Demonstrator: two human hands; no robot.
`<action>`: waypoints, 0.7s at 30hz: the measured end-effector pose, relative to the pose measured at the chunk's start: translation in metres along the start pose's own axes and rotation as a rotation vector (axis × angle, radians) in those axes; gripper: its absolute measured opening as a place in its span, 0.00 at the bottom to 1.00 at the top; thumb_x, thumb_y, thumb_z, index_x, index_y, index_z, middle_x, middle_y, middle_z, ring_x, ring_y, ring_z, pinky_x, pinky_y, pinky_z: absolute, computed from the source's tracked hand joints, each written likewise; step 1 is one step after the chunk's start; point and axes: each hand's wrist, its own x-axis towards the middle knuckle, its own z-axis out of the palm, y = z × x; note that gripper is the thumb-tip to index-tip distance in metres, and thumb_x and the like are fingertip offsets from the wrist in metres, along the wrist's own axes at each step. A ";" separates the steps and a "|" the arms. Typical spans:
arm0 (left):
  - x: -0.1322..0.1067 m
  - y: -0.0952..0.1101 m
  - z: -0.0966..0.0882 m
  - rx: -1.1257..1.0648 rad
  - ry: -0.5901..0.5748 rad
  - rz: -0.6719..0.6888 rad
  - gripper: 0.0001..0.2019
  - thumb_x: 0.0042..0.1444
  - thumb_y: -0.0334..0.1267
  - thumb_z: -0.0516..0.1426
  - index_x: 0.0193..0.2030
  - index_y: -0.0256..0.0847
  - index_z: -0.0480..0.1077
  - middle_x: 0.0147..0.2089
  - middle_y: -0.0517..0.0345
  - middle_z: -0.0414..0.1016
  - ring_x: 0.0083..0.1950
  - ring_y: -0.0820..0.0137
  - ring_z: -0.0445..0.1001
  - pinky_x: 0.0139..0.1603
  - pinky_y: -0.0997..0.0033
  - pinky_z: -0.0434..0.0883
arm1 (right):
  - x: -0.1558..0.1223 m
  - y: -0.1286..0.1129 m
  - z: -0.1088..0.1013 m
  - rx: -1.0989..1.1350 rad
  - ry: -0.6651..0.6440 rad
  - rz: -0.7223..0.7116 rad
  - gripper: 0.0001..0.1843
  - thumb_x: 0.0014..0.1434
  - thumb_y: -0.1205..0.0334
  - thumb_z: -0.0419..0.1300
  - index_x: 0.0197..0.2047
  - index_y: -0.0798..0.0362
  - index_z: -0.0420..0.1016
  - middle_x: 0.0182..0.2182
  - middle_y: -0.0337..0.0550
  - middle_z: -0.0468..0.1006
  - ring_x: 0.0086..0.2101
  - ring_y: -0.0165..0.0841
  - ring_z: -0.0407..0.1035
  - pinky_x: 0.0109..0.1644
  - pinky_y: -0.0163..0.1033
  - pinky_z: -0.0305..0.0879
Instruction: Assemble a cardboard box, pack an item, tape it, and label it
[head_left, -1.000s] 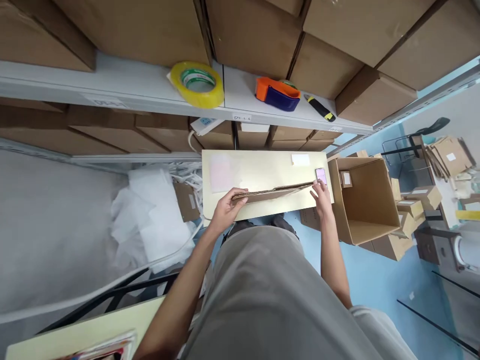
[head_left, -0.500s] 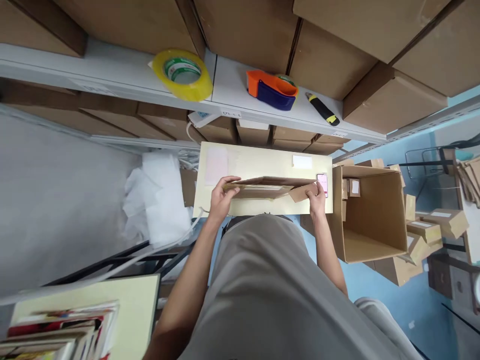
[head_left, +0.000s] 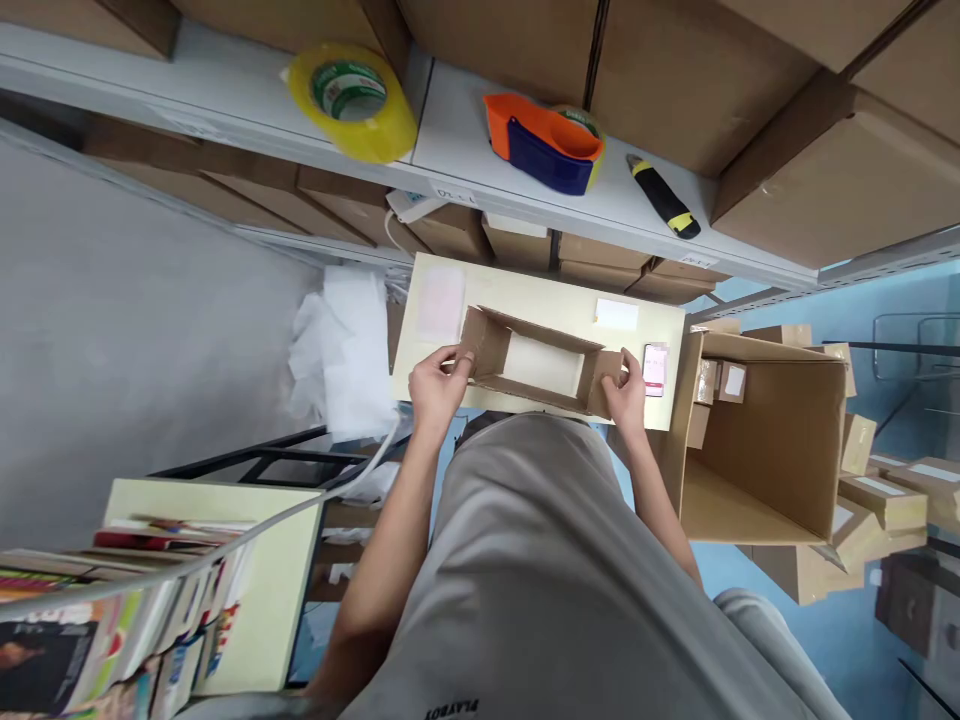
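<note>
A small brown cardboard box (head_left: 536, 392) is opened out into a long rectangle over the pale yellow table (head_left: 510, 283). Through its open middle the light table surface shows. My left hand (head_left: 439, 385) pinches the flap at the box's left end. At the opposite end my right hand (head_left: 625, 393) grips the right flap between thumb and fingers. Just right of that hand lies a phone (head_left: 655, 370) with a lit pinkish screen. Behind the box are a white label stack (head_left: 616, 314) and a pale pink sheet (head_left: 441, 304).
On the shelf ahead sit a yellow tape roll (head_left: 352, 102), an orange and blue tape dispenser (head_left: 545, 145) and a utility knife (head_left: 664, 196). A large open carton (head_left: 769, 440) with small parcels stands right. White packing wrap (head_left: 354, 350) hangs left; books (head_left: 150, 610) lie lower left.
The cardboard box has gone from nearly flat to opened out, its four sides standing apart. Both hands still hold its ends. My view has shifted slightly.
</note>
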 end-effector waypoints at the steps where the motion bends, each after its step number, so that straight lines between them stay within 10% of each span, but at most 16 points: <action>1: -0.003 0.001 -0.003 0.045 0.015 0.029 0.15 0.64 0.48 0.63 0.48 0.42 0.87 0.48 0.49 0.90 0.47 0.54 0.87 0.57 0.55 0.81 | 0.003 0.002 -0.003 -0.024 0.011 -0.013 0.36 0.63 0.54 0.63 0.73 0.53 0.74 0.56 0.55 0.87 0.41 0.42 0.80 0.52 0.52 0.84; 10: -0.034 0.010 -0.009 0.240 -0.040 0.310 0.19 0.73 0.47 0.58 0.57 0.43 0.88 0.57 0.45 0.89 0.53 0.54 0.87 0.61 0.57 0.79 | 0.008 -0.013 0.001 -0.125 0.078 -0.113 0.27 0.69 0.45 0.64 0.64 0.50 0.79 0.56 0.54 0.83 0.40 0.40 0.79 0.45 0.48 0.83; 21: -0.040 0.006 0.000 -0.064 -0.255 0.402 0.20 0.74 0.53 0.62 0.63 0.45 0.83 0.57 0.45 0.84 0.57 0.53 0.85 0.54 0.55 0.85 | -0.010 -0.022 0.011 -0.096 -0.082 -0.196 0.26 0.71 0.36 0.68 0.59 0.47 0.87 0.66 0.57 0.83 0.69 0.54 0.73 0.83 0.64 0.64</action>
